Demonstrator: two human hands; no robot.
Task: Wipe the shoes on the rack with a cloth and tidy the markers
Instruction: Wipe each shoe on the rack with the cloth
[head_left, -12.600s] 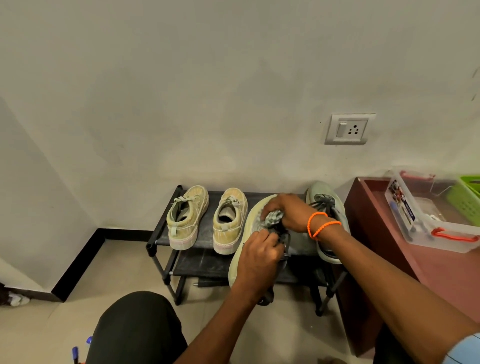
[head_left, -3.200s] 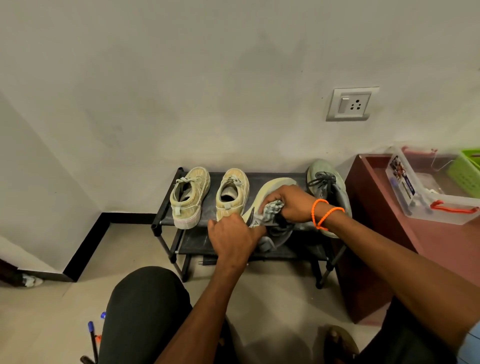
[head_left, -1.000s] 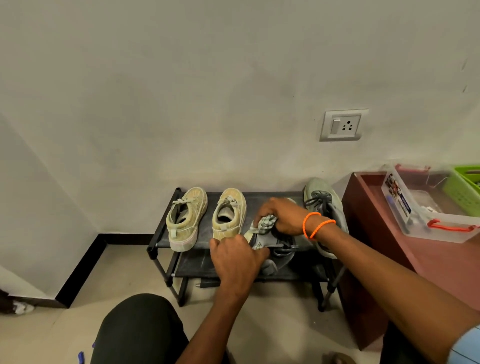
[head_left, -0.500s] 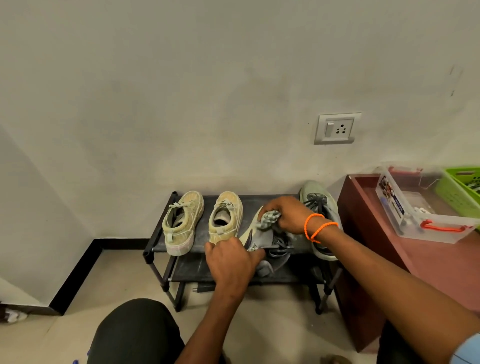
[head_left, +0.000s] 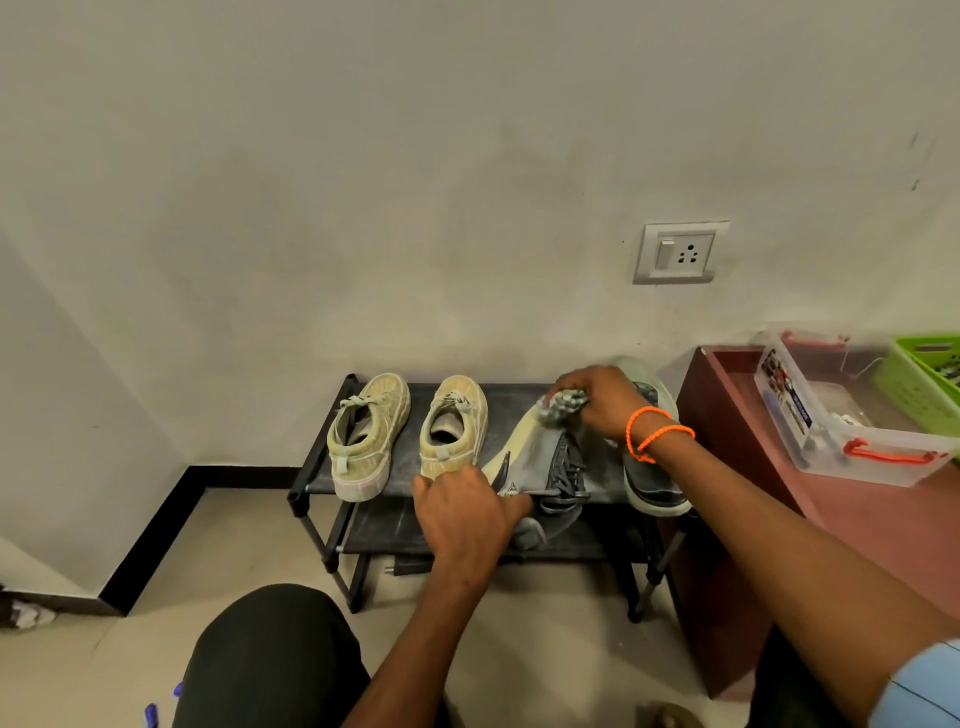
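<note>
Shoe-wiping at the black rack (head_left: 317, 470).
Left hand (head_left: 465, 514) grips the heel end of a grey sneaker (head_left: 540, 462) tilted on its side at the top shelf's front edge; right hand (head_left: 602, 400) pinches a bunched cloth (head_left: 563, 405) against its toe. Two beige sneakers (head_left: 366, 436) sit toward the shelf's left end, another grey shoe (head_left: 652, 478) at its right end.

- Black two-tier shoe rack (head_left: 318, 470): bare shelf shows between the pair of tan canvas sneakers (head_left: 405, 434) and the tilted grey sneaker (head_left: 540, 462).
- Dark red wooden cabinet (head_left: 727, 467) stands just beside the rack's right end.
- Bare beige floor (head_left: 234, 545) lies left of the rack.
</note>
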